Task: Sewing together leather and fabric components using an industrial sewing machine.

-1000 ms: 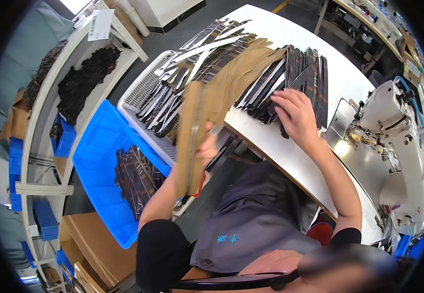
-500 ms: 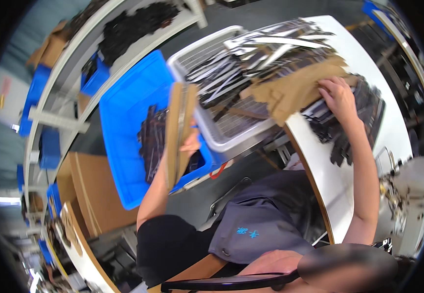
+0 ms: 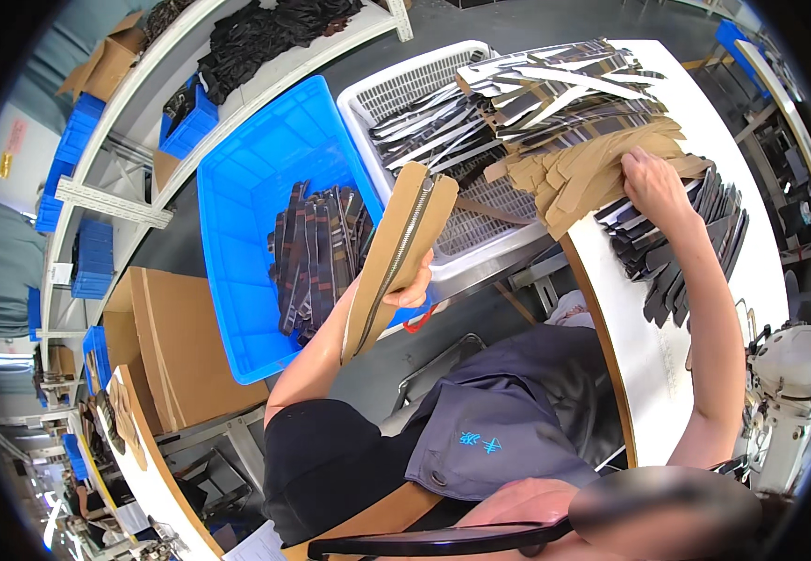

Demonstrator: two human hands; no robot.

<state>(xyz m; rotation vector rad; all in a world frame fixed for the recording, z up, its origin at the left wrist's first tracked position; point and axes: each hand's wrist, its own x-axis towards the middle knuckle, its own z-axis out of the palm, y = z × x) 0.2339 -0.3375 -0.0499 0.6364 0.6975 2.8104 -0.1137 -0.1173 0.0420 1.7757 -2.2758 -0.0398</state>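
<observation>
My left hand (image 3: 413, 288) grips a tan strip with a metal zipper (image 3: 394, 262) along its length. The strip stands tilted, its top leaning right, between the blue bin and the white basket. At the table's left side my right hand (image 3: 656, 192) has its fingers closed at the right end of a fanned stack of tan pieces (image 3: 564, 187); its fingertips are partly hidden, so whether a piece is pinched is unclear. Dark strips (image 3: 676, 248) lie fanned beneath and beside that hand.
A blue bin (image 3: 246, 187) holds several dark zippered strips (image 3: 316, 252). Beside it, a white basket (image 3: 368, 98) contains black and white strips. More striped strips (image 3: 564, 89) are heaped on the white table (image 3: 653, 374). A cardboard box (image 3: 195, 355) stands at left, a sewing machine (image 3: 789, 369) at right.
My left hand has moved right with the zippered strip, which now leans right instead of standing nearly vertical. My right hand stays at the tan stack, its fingers drawn in more.
</observation>
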